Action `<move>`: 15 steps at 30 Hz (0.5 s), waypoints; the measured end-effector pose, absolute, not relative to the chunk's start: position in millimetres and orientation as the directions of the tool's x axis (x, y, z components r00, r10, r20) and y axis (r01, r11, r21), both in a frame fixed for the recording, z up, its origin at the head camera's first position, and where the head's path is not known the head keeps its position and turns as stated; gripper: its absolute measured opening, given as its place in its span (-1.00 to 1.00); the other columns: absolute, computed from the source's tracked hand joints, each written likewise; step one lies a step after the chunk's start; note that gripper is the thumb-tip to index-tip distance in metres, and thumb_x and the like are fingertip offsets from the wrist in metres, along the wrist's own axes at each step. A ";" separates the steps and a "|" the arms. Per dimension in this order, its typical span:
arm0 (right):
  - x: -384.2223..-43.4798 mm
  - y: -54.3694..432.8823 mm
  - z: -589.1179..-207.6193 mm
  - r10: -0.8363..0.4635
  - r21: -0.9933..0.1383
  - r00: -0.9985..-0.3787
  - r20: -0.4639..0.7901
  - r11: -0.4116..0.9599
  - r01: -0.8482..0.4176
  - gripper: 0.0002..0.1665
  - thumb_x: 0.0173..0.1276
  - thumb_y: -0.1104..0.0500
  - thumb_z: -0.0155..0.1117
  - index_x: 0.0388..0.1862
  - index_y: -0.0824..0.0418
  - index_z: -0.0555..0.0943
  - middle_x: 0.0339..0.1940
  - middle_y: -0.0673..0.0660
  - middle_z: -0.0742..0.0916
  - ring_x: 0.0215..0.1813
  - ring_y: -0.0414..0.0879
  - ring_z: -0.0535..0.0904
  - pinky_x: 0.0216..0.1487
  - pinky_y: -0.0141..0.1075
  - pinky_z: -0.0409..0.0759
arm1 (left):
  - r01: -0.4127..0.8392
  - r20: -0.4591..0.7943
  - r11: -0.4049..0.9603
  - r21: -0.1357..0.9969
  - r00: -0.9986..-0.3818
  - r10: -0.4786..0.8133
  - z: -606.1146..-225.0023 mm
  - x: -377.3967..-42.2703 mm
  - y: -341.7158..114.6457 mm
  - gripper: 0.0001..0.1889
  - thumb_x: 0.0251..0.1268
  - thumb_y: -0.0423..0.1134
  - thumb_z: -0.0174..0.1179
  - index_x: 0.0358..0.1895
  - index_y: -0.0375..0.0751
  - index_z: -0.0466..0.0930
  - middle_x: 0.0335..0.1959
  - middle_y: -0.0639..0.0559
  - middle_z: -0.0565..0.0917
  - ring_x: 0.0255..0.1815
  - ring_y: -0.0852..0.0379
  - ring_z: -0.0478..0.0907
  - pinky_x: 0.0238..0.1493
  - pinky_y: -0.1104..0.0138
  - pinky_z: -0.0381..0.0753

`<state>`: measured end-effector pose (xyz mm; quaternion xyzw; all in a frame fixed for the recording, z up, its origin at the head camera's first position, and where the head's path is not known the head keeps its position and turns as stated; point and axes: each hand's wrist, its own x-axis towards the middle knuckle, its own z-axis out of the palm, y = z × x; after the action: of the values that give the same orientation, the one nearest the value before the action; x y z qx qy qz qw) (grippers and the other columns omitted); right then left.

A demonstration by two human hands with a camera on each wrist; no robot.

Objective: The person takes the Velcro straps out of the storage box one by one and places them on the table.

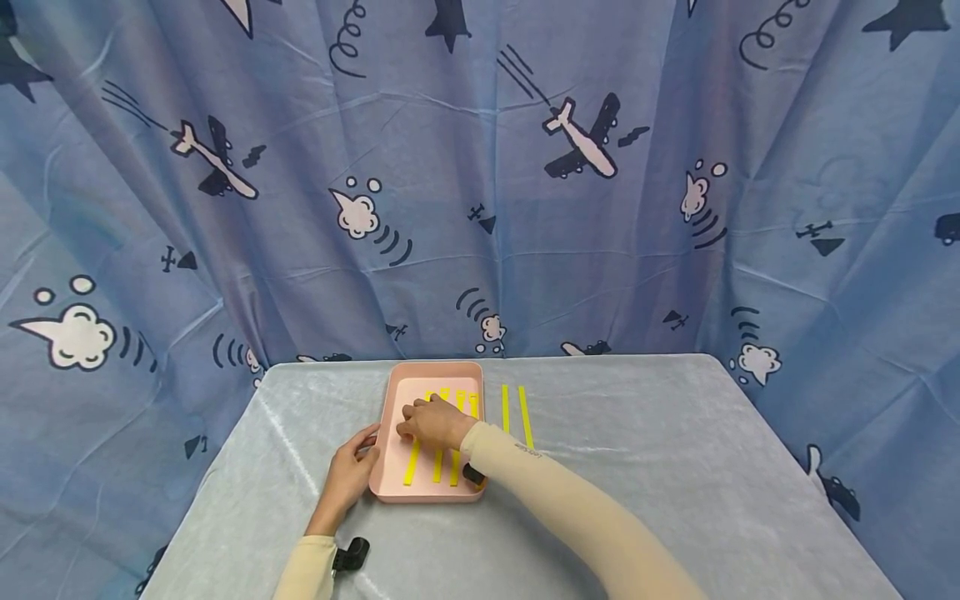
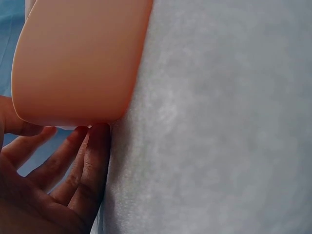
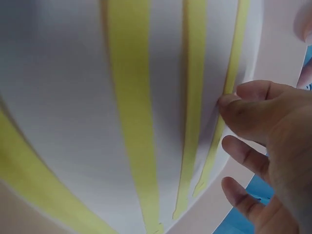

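A shallow pink tray [image 1: 390, 498] lies on the table with several flat yellow strips side by side in it. My left hand [image 1: 351, 472] holds the tray's left side, fingertips against the outer wall [image 2: 73, 73] and thumb at the rim. My right hand [image 1: 438, 422] reaches over the tray from the right. Its thumb and forefinger pinch the leftmost yellow strip [image 3: 235, 53] at its middle, while the other fingers [image 3: 246, 153] are spread apart. A neighbouring yellow strip [image 3: 192, 97] lies close beside. In the head view, the right hand and sleeve hide parts of the strips.
Two more yellow strips [image 1: 506, 408] lie on the grey cloth-covered table [image 1: 675, 483] just right of the tray, partly behind the right sleeve. A blue patterned curtain [image 1: 480, 167] hangs behind the table's far edge.
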<state>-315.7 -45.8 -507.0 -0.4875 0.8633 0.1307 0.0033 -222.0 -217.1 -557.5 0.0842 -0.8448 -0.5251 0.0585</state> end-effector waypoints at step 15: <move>-314.6 -47.2 -512.5 -0.856 0.229 -0.504 -0.113 0.471 -0.852 -0.84 0.47 0.13 0.17 -0.18 -0.17 0.62 -0.19 -0.13 0.61 -0.10 -0.19 0.50 0.00 -0.25 0.52 | -0.083 0.004 0.423 0.902 -0.980 -0.200 -557.3 -221.3 -217.4 -0.54 0.42 -0.32 0.07 0.36 -0.12 0.46 0.15 -0.26 0.62 0.05 -0.09 0.65 -0.11 0.27 0.64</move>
<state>-314.6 -47.2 -512.5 -0.4978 0.8576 0.1287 -0.0087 -221.3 -217.4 -557.3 0.0841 -0.8418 -0.5303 0.0551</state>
